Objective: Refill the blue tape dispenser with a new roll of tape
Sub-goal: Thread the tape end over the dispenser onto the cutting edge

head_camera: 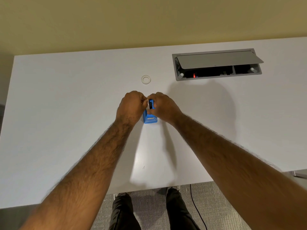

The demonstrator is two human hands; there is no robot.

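Head view: I am looking down past a black cable (pixel 197 211) on the carpet to the white tabletop (pixel 66 113).
Blue tape dispenser (pixel 150 119): it is standing on the tabletop between both hands, its cutter end pointing toward me.
Right hand (pixel 163 107): its fingers are curling round the dispenser's far end, bracing it.
Left hand (pixel 131 107): its fingertips are pinching a small whitish piece (pixel 147 102) beside the black hub (pixel 150 105). I cannot tell whether that is a spent core or tape.
Handling, dispenser: I am judging it light, rigid plastic, prone to sliding on this smooth top. The side walls are offering the safest hold, away from the cutter.
Tape roll (pixel 146 79): a clear ring is lying flat just beyond the hands, touching neither.
Handling, roll: I am reading it as light and stiff, with a slick face and a sticky free end. Pinching its outer rim looks best.
Cable hatch (pixel 216 63): it is sitting far right, lid propped open.
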